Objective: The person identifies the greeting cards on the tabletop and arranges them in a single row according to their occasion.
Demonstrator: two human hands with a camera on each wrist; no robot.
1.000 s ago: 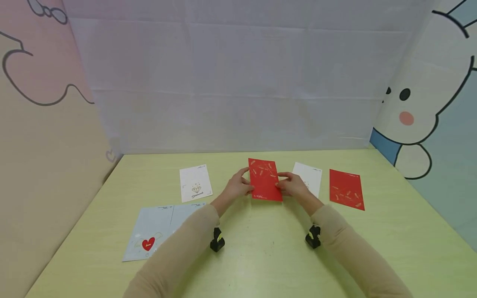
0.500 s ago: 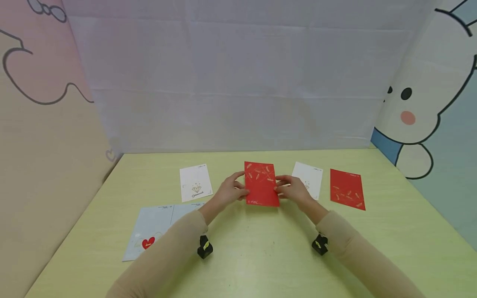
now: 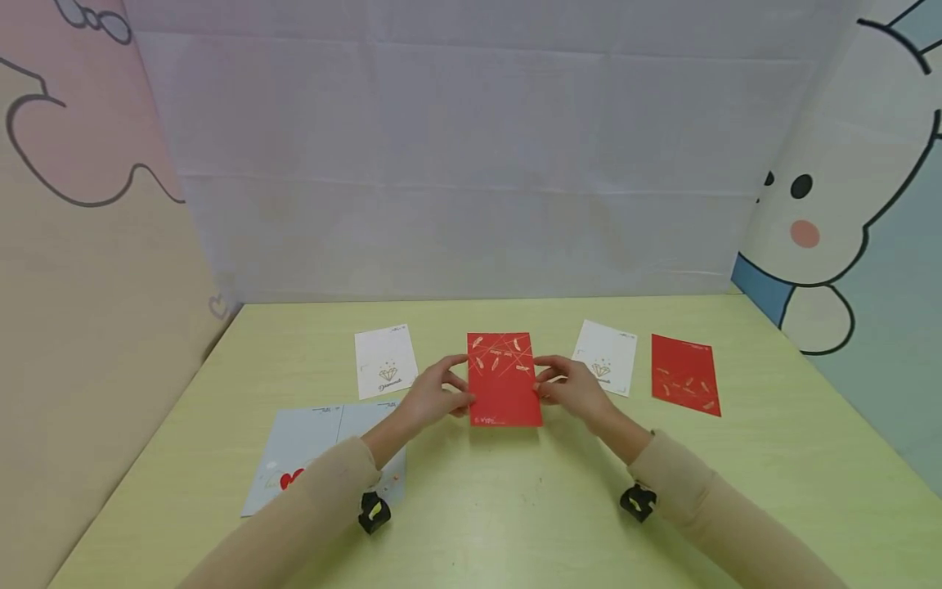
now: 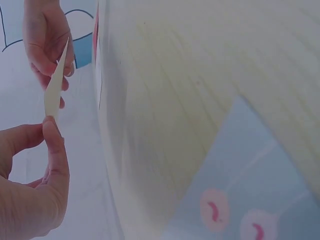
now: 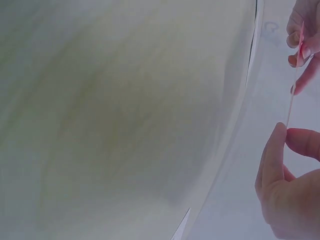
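Observation:
A red card (image 3: 504,380) with gold feather prints is held up over the table between both hands in the head view. The left hand (image 3: 432,394) pinches its left edge between thumb and fingers; the right hand (image 3: 578,393) pinches the opposite edge. Seen almost edge-on in the left wrist view, the card (image 4: 56,92) shows a pale back. In the right wrist view it is a thin line, with the right thumb and fingertips (image 5: 280,131) at its near edge.
White cards with a diamond print lie at left (image 3: 387,361) and right (image 3: 607,356). Another red card (image 3: 686,375) lies farther right. A pale blue opened card (image 3: 294,446) with a heart lies front left, partly under the left sleeve (image 3: 309,507) in view. A white sheet (image 3: 471,164) hangs behind the table.
Both hands have brought the red card nearer to the person and slightly left, and it now stands straighter. More of the right white card shows.

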